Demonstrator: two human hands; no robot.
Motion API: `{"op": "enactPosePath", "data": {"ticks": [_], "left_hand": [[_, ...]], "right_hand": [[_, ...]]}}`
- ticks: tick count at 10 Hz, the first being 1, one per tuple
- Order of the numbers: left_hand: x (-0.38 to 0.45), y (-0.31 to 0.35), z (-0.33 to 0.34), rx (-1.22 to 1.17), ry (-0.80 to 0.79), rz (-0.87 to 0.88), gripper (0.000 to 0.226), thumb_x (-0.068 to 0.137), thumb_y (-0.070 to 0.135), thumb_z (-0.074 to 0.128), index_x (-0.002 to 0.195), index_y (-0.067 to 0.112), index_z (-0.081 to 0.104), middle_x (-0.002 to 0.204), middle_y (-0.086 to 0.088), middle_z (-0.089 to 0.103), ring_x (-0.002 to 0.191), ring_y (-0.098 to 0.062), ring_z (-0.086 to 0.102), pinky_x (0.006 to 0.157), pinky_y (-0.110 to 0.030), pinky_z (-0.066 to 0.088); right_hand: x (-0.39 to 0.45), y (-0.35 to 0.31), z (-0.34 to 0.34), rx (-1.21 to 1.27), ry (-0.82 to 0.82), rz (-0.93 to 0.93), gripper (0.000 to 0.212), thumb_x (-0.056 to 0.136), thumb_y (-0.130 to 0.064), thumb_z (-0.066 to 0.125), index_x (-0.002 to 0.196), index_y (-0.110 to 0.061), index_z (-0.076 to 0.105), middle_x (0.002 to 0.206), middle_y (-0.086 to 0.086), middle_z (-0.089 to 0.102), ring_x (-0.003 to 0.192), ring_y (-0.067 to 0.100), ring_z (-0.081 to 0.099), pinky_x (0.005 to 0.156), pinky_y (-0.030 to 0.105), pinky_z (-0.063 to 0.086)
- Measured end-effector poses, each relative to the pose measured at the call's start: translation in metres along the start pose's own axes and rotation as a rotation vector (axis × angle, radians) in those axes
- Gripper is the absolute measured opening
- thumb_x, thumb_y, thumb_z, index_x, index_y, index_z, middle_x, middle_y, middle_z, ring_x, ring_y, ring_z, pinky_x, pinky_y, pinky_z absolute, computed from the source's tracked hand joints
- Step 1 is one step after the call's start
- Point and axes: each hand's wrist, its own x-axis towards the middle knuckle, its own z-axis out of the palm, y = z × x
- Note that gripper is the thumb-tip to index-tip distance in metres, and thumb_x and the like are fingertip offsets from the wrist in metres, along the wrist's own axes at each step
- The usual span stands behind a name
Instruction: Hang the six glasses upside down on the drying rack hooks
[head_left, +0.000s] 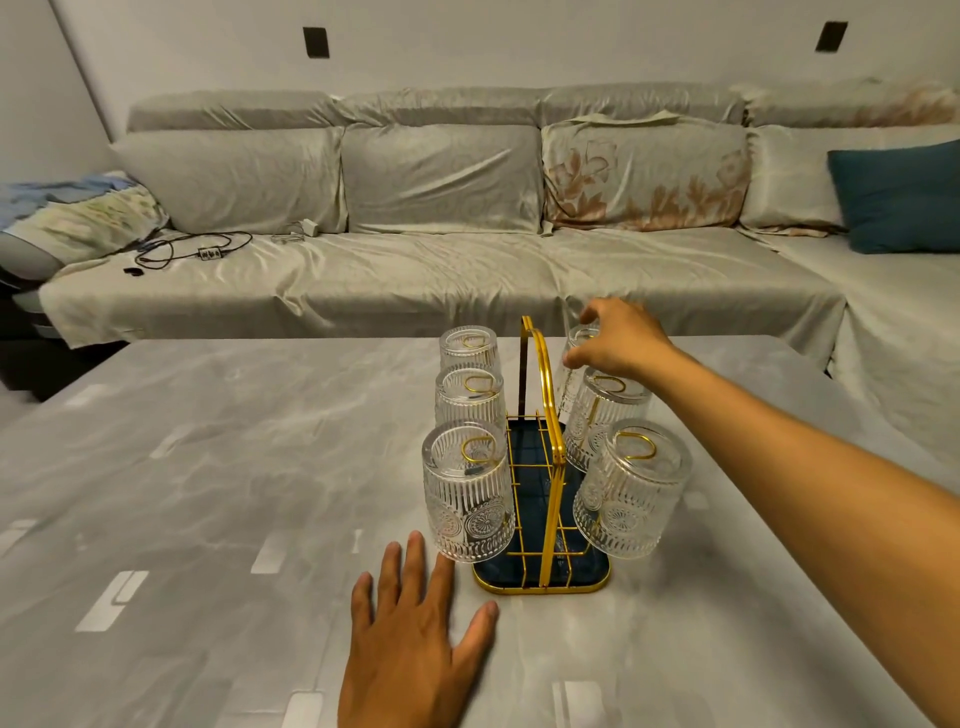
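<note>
Fingers spread wide and flat — that's the left hand (410, 629) pressed palm-down on the grey marbled table (208, 467), holding nothing, and I'd say it's there to brace the body for the long reach across. Just beyond it stands the gold wire drying rack (540, 519) with its dark blue tray, carrying handle arching up the middle. Three ribbed clear glasses (470, 499) hang mouth-down along the left side, each tilted outward over a gold hook so water can run to the tray. On the right, two more sit the same way. Farthest back — the sixth glass (574, 364), and the right hand (618, 338) is on it, fingertips curled around its upturned base, seemingly settling it onto the last hook. Whether it has fully seated, I cannot tell. Behind it all, a covered sofa (467, 270).
</note>
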Motion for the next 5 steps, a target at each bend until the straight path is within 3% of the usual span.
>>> {"op": "enactPosePath", "data": {"ticks": [3, 5], "left_hand": [[0.0, 0.005, -0.007, 0.003, -0.045, -0.03, 0.081, 0.079, 0.08, 0.003, 0.149, 0.041, -0.008, 0.157, 0.006, -0.023, 0.145, -0.018, -0.022, 0.112, -0.042, -0.017], [0.003, 0.002, -0.006, 0.004, -0.084, -0.032, 0.087, 0.073, 0.084, -0.002, 0.149, 0.042, -0.008, 0.155, 0.008, -0.025, 0.145, -0.017, -0.022, 0.111, -0.041, -0.019]], "right_hand": [[0.003, 0.004, 0.001, 0.009, -0.041, 0.026, 0.06, 0.063, -0.035, 0.081, 0.113, -0.018, 0.053, 0.115, 0.008, 0.061, 0.091, 0.025, 0.058, 0.074, 0.038, 0.052], [-0.009, 0.008, -0.007, 0.19, -0.048, 0.049, 0.074, 0.071, -0.05, 0.072, 0.131, -0.017, 0.044, 0.135, 0.009, 0.051, 0.109, 0.026, 0.053, 0.081, 0.035, 0.045]]}}
